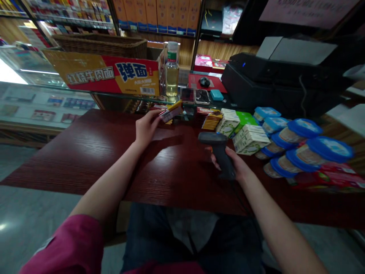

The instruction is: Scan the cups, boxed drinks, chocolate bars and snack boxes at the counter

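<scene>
Magenta sleeve (70,247) right up close; left hand (145,128), fingers clamped on a packet (171,112); right hand (238,164), fingers gripping a scanner (221,150)

Setting is presenting as a shop, checkout side. Evidence: wall shelves (158,32) are carrying rows of packaged stock (76,12), including matching orange boxes (162,15); at left, a glass display case (28,123) is showing small packs (76,102); a handheld barcode scanner (221,152) is being held over the dark wood tabletop (114,148), where blue-lidded tubs (330,149) and white-and-green cartons (250,139) are standing in multiples.
</scene>
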A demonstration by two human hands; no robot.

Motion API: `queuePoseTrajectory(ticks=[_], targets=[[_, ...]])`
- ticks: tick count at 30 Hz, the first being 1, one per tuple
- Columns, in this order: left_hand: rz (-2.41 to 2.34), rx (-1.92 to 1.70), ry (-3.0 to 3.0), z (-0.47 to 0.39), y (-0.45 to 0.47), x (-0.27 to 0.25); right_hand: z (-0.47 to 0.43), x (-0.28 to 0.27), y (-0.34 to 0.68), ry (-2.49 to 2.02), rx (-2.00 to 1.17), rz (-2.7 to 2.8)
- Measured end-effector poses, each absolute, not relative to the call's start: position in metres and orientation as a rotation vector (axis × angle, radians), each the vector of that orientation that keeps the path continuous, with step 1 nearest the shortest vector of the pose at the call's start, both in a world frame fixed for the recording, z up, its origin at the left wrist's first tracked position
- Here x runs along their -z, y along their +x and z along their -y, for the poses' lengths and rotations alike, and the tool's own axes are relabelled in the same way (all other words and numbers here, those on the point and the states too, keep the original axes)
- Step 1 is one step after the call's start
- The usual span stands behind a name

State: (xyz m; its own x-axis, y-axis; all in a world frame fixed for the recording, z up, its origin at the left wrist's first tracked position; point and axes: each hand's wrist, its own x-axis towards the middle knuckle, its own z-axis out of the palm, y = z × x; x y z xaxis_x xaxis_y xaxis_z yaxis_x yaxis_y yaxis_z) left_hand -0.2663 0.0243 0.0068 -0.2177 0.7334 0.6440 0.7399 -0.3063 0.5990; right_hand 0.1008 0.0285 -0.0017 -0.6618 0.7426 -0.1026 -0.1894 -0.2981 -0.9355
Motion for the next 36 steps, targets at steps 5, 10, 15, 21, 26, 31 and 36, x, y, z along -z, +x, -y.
queuePoseTrajectory(ticks=[5, 10, 15, 21, 26, 31, 36], targets=[[2.291, 2.289, -2.083, -0.011, -0.222, 0.009, -0.020, -0.002, 0.094, -0.664, -2.057, 1.415], [2.563, 2.478, -2.021, -0.005, -0.196, 0.016, -0.020, 0.003, 0.089, -0.695, -2.027, 1.459], [2.586, 2.438, -2.111, -0.003, -0.185, 0.014, -0.021, 0.004, 0.089, -0.696, -2.021, 1.473], [2.564, 2.381, -2.094, -0.003, -0.181, 0.017, -0.023, 0.005, 0.090, -0.699, -2.022, 1.491], [2.329, 2.276, -2.223, -0.004, -0.186, 0.020, -0.023, 0.004, 0.090, -0.702, -2.017, 1.440], [1.873, 1.665, -2.431, -0.010, -0.185, 0.018, -0.030, -0.004, 0.097, -0.773, -1.930, 1.257], [1.578, 1.002, -2.741, -0.030, -0.170, 0.024, -0.040, -0.011, 0.107, -0.849, -1.712, 1.072]])
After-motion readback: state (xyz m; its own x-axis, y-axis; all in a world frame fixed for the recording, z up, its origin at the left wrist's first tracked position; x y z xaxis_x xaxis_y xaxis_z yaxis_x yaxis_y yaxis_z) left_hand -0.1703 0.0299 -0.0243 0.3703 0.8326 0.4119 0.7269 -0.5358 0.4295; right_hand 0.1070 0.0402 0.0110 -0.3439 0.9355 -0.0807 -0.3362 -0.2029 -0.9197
